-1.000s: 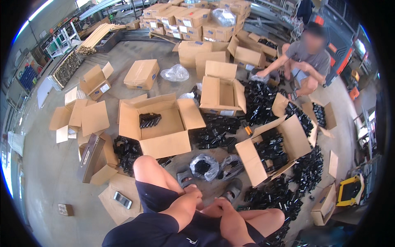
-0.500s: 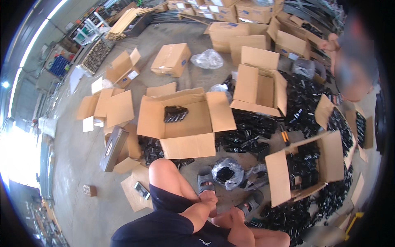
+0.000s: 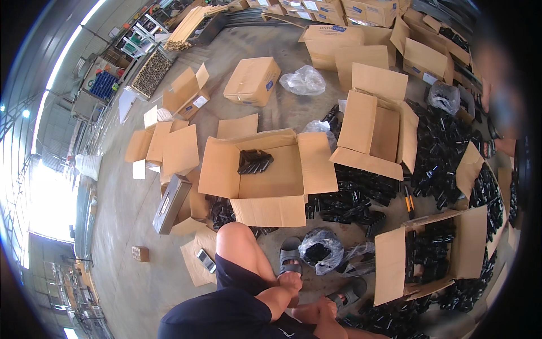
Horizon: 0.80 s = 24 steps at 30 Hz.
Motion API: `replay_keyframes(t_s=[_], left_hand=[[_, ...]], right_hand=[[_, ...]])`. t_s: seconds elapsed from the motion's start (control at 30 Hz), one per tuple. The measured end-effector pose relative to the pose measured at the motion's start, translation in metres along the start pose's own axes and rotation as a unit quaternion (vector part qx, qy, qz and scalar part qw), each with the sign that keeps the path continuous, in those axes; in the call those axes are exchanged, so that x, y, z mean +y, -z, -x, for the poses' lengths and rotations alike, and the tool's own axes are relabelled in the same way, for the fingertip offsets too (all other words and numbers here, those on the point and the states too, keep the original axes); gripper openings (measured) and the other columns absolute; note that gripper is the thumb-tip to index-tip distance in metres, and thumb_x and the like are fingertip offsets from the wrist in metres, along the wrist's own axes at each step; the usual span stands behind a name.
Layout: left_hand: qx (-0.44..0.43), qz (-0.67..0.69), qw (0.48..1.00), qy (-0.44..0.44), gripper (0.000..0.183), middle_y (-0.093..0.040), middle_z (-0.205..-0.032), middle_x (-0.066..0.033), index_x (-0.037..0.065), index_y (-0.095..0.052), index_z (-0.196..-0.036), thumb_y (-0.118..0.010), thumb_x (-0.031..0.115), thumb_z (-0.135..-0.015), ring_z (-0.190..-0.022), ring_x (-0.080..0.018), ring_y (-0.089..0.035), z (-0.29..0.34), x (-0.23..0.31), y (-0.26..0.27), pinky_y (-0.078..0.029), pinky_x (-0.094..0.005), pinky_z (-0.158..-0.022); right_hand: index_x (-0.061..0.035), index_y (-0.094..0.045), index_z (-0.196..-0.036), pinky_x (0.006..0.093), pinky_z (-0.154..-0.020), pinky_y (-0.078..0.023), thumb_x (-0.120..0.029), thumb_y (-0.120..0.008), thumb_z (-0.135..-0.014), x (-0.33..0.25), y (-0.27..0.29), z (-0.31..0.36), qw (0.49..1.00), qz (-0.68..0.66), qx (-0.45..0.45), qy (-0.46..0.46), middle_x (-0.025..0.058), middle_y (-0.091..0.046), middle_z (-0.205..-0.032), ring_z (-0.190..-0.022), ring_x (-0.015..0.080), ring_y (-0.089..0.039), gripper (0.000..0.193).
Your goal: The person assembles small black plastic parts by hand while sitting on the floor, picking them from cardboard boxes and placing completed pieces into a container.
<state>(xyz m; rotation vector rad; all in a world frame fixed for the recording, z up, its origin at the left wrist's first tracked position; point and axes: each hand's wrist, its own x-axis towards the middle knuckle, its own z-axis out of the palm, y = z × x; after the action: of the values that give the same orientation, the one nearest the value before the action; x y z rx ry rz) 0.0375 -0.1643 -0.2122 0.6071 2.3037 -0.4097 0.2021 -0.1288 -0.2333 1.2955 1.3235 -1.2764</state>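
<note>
I sit on the concrete floor with my knees drawn up. My left hand (image 3: 291,281) is curled in a fist by my left knee, just behind a grey sandal (image 3: 289,254). My right hand (image 3: 326,308) rests closed a little lower and to the right, near the other sandal (image 3: 351,290). Neither hand shows anything in it. A clear plastic bag of black parts (image 3: 320,251) lies just beyond my feet. Further ahead stands a big open cardboard box (image 3: 271,209) with a few black parts (image 3: 254,161) in its far corner.
Heaps of black parts (image 3: 350,198) cover the floor to the right, around another open box (image 3: 389,265) filled with them. Flat cardboard sheets (image 3: 175,150), a grey metal case (image 3: 169,203) and a phone (image 3: 204,260) lie to the left. Another person (image 3: 502,113) sits at the far right.
The view has swung left, so the other person slid to the right edge. My hands, close together at my shins before, now sit slightly apart.
</note>
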Motion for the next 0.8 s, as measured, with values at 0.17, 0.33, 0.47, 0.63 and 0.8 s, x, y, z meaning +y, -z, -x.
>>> replay_keyframes(t_s=[0.17,0.33,0.47,0.63,0.8], left_hand=[[0.028,-0.047,0.998,-0.027,0.029,-0.075,-0.110,-0.0086,0.017,-0.076,-0.105,-0.053,0.028,-0.092,-0.104,-0.0255,-0.072,-0.008,-0.022,-0.011,-0.055,-0.0466,-0.083],[-0.062,-0.055,0.996,-0.015,0.031,-0.074,-0.113,-0.0110,0.015,-0.076,-0.107,-0.054,0.030,-0.093,-0.109,-0.0286,-0.070,-0.008,0.004,0.006,-0.053,-0.0466,-0.090],[-0.050,-0.055,0.997,-0.013,0.040,-0.072,-0.119,-0.0130,0.014,-0.075,-0.110,-0.054,0.044,-0.096,-0.114,-0.0299,-0.067,0.006,-0.001,0.013,-0.052,-0.0456,-0.094],[-0.021,-0.102,0.992,-0.067,0.046,-0.071,-0.121,-0.0108,0.017,-0.074,-0.114,-0.052,0.054,-0.098,-0.115,-0.0302,-0.067,-0.007,-0.007,-0.001,-0.051,-0.0454,-0.095],[-0.048,-0.092,0.988,-0.114,0.049,-0.068,-0.128,-0.0118,0.015,-0.073,-0.118,-0.051,0.055,-0.098,-0.120,-0.0306,-0.064,0.009,-0.006,0.023,-0.049,-0.0457,-0.099]], right_hand=[[-0.0108,-0.074,-0.106,0.0451,-0.083,-0.057,-0.034,-0.058,-0.089,-0.012,-0.001,0.015,0.999,-0.041,0.026,0.004,0.0132,-0.072,-0.111,-0.103,0.0300,-0.071,0.032],[-0.0113,-0.077,-0.102,0.0458,-0.083,-0.058,-0.030,-0.058,-0.089,0.006,0.015,0.028,0.981,-0.118,0.152,-0.023,0.0134,-0.074,-0.109,-0.103,0.0310,-0.071,0.029],[-0.0117,-0.079,-0.098,0.0463,-0.084,-0.058,-0.027,-0.058,-0.088,0.020,0.001,0.041,0.961,-0.158,0.220,-0.049,0.0135,-0.075,-0.107,-0.104,0.0318,-0.072,0.028],[-0.0109,-0.077,-0.102,0.0457,-0.086,-0.056,-0.032,-0.054,-0.090,0.024,-0.001,0.025,0.954,-0.188,0.225,-0.062,0.0143,-0.074,-0.109,-0.106,0.0310,-0.070,0.033],[-0.0101,-0.076,-0.105,0.0452,-0.089,-0.054,-0.037,-0.051,-0.092,0.029,-0.009,0.010,0.952,-0.201,0.225,-0.058,0.0150,-0.073,-0.112,-0.109,0.0303,-0.069,0.039]])
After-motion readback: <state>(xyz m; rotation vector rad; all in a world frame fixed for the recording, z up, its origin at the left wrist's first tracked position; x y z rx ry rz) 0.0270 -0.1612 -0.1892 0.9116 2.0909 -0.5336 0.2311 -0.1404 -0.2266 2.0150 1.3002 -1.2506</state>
